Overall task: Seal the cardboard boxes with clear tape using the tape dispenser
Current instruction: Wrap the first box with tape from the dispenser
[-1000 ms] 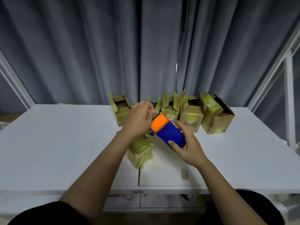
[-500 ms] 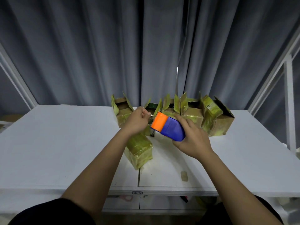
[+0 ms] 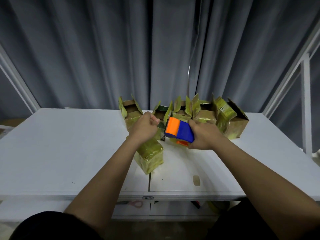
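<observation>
My right hand [image 3: 202, 135] grips the tape dispenser [image 3: 180, 131], its orange end pointing left toward my left hand [image 3: 144, 128], which is curled, perhaps pinching tape I can't see. The closed box [image 3: 149, 156] sits on the counter [image 3: 69, 153] just below my left hand, open boxes [image 3: 206, 115] behind.

Tape dispenser [image 3: 180, 131]: smooth matt plastic, orange and blue; boxes [image 3: 206, 113] at twelve o'clock: brown cardboard under glossy, wrinkled tape; table [image 3: 69, 144]: smooth matt white board; curtain [image 3: 103, 49]: grey pleated cloth.
</observation>
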The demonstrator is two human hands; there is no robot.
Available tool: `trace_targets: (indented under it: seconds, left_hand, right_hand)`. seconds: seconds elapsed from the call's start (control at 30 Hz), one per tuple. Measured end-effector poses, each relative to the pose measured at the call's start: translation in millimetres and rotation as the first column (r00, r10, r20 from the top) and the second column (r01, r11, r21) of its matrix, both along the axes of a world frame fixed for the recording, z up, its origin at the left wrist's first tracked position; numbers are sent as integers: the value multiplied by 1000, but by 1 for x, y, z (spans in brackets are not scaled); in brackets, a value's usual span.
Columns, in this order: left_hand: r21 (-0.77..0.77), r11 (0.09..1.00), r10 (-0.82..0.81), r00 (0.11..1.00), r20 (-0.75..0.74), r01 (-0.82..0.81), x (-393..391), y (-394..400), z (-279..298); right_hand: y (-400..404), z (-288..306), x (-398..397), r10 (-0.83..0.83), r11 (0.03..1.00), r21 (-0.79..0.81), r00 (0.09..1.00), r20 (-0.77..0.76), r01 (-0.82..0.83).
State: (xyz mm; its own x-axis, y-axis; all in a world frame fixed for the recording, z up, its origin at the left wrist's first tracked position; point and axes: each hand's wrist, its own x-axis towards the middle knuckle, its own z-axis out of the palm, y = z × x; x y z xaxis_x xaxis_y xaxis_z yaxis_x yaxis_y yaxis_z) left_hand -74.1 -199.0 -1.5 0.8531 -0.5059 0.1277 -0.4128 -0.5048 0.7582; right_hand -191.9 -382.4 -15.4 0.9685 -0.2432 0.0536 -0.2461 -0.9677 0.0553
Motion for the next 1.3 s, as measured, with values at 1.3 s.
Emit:
trace_targets:
  seconds: [1.3]
  left_hand:
    - [-322, 936, 64, 968, -243, -143, 13, 24, -5]
  right_hand:
    - [5, -28, -25, 71, 990, 106, 975, 211, -94]
